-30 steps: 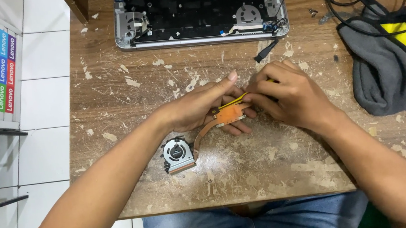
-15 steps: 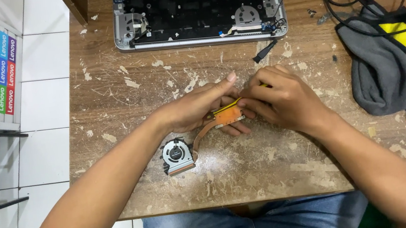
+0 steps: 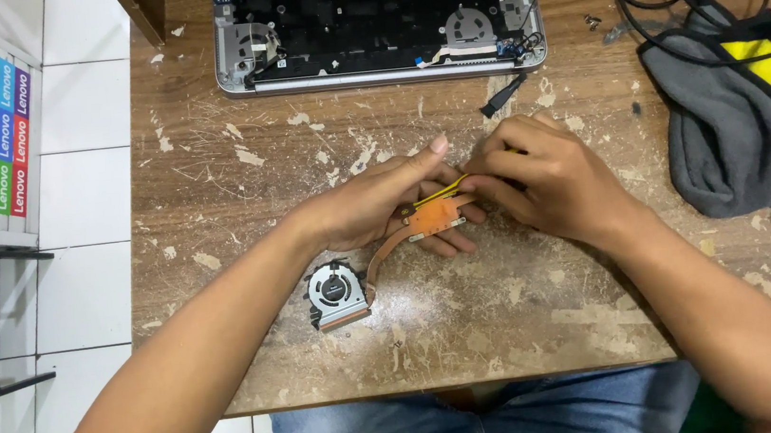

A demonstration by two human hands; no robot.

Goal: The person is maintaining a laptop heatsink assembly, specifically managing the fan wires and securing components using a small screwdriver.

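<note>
Little is found to have changed over the last second: the cooling fan [image 3: 336, 294] is still lying flat near the front edge of the scratched wooden table [image 3: 212, 197], and its copper heat pipe [image 3: 387, 248] still curves up to the copper plate [image 3: 435, 216], which has been kept just above the tabletop between both hands. The left hand [image 3: 382, 205] is closed under and around the plate, fingers clamped on it; the right hand [image 3: 549, 180] has stayed pinched on a thin yellow tool [image 3: 445, 188] laid against the plate's top edge, so the same careful work on the plate is judged to be continuing. The tool's tip and the plate's upper face are largely hidden by the fingers. Farther back, the opened laptop base [image 3: 375, 22] is cut off by the top edge, and the grey bag [image 3: 739, 127] by the right edge.
</note>
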